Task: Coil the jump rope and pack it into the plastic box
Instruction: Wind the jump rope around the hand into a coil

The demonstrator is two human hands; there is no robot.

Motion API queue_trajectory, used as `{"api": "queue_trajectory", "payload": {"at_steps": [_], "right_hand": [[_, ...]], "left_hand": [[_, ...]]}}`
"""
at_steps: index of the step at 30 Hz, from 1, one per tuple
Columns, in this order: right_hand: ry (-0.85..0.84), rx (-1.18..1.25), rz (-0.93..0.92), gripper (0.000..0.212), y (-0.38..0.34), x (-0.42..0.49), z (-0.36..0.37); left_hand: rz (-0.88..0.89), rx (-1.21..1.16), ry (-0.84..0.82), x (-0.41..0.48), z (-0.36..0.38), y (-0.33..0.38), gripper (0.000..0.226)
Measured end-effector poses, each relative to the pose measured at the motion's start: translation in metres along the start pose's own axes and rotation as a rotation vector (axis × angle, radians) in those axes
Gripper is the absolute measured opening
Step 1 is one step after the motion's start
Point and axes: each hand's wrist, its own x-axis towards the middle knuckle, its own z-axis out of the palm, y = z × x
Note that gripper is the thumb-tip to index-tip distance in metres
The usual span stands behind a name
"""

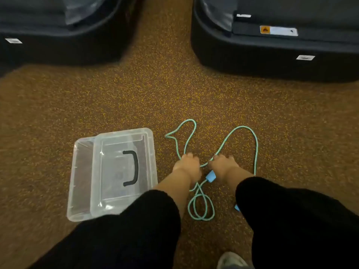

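A teal jump rope (256, 150) lies in loose loops on the speckled brown floor, with two loops ahead of my hands and a small coil near my knees. One blue handle (211, 176) lies between my wrists; a second blue handle (237, 207) peeks out by my right sleeve. My left hand (188, 164) and my right hand (221, 163) are both down on the rope, fingers curled over it. The clear plastic box (77, 179) sits to the left, its lid with a black handle (134, 167) lying askew across it.
Two dark machine bases stand at the back, one at the left (58, 45) and one at the right (272, 55), with a floor gap between them. A light shoe (231, 261) shows at the bottom edge. My black sleeves cover the lower frame.
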Motion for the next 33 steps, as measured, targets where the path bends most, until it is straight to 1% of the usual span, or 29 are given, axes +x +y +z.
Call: {"api": "queue_trajectory", "payload": {"at_steps": [3,6,13,17,20,23,28,31,33], "right_hand": [[-0.022,-0.042,0.010,0.045,-0.006,0.012,0.002],[-0.024,-0.042,0.021,0.042,-0.009,0.025,0.013],[0.002,-0.102,-0.001,0.041,-0.004,0.039,0.030],[-0.033,-0.105,-0.020,0.043,-0.003,0.042,0.032],[-0.080,-0.011,-0.050,0.044,-0.003,0.035,0.020],[-0.099,0.085,-0.062,0.031,-0.001,0.020,0.005],[-0.194,0.116,-0.048,0.012,-0.007,-0.013,-0.027],[-0.206,0.313,-0.073,0.013,-0.011,-0.040,-0.059],[-0.218,0.454,-0.104,0.020,-0.015,-0.071,-0.083]], "left_hand": [[-0.069,0.024,-0.063,0.008,0.016,0.004,0.048],[-0.095,0.002,-0.113,0.015,0.031,0.008,0.049],[-0.064,-0.031,-0.134,0.021,0.054,0.003,0.052],[-0.034,-0.041,-0.148,0.021,0.050,-0.006,0.051],[-0.051,-0.066,-0.159,0.017,0.044,-0.008,0.052],[-0.058,-0.054,-0.165,0.008,0.031,-0.007,0.053],[0.008,0.079,-0.233,-0.016,-0.009,-0.002,0.056],[0.059,0.112,-0.186,-0.042,-0.044,0.004,0.054],[0.092,0.089,-0.140,-0.065,-0.064,0.008,0.044]]}}
